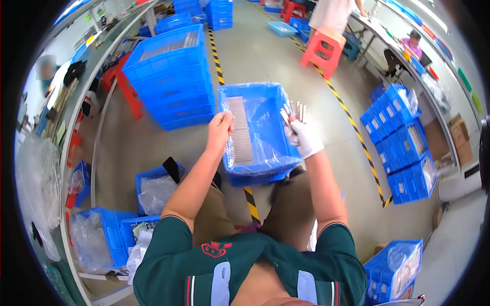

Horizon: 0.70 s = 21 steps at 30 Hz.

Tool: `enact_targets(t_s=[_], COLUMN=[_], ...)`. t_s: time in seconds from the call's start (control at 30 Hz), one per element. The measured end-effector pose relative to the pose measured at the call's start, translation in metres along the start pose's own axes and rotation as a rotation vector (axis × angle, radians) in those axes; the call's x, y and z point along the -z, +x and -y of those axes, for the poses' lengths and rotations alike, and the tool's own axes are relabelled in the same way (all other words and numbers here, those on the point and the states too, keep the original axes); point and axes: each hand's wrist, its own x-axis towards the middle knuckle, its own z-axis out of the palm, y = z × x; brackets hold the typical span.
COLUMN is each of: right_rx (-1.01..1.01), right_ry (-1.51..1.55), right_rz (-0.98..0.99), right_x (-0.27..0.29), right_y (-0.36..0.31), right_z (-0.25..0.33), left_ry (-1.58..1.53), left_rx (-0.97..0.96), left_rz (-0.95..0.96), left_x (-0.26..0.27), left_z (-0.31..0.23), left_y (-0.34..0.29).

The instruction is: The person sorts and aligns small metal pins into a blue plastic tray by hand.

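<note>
In front of me stands a blue plastic crate (256, 90) lined with a clear plastic bag (266, 130). A long row of thin silvery metal pieces (239, 133) is packed along its left side, while bare liner shows on the right. My left hand (220, 131), bare, is closed at the crate's left rim beside the row; whatever its fingers pinch is hidden. Over the right rim, my right hand (308, 138) wears a white glove and is closed on several slim metal strips (294, 110), which fan upward from its fingers.
Stacked blue crates (171, 76) stand at the far left, near a red stool (130, 92). More crates (400, 143) line the right side. Another red stool (325, 51) stands ahead near a person in light clothing (331, 15). Bag-filled crates (155, 191) sit at my left.
</note>
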Motion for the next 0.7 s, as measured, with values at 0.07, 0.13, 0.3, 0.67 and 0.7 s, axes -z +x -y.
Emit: enact_targets(t_s=[0.07,0.13,0.3,0.67,0.7], right_rx=[0.025,0.036,0.117,0.070,0.064], right_ry=[-0.151,-0.227,-0.444,-0.538,-0.571], right_rz=[-0.010,0.000,-0.016,0.008,0.004], right_x=[-0.039,-0.060,-0.084,-0.079,-0.079], right_y=[0.010,0.020,0.046,0.059,0.060], right_z=[-0.003,-0.008,-0.043,-0.067,-0.067], left_ry=[-0.091,-0.123,-0.295,-0.531,-0.490], left_rx=[0.020,0.019,0.141,0.332,0.317], left_rz=[-0.013,-0.020,0.031,0.109,0.115], left_x=[0.006,0.007,0.018,0.022,0.023], left_z=[-0.005,-0.007,0.008,0.018,0.020], left_y=[0.007,0.012,0.010,0.013,0.014])
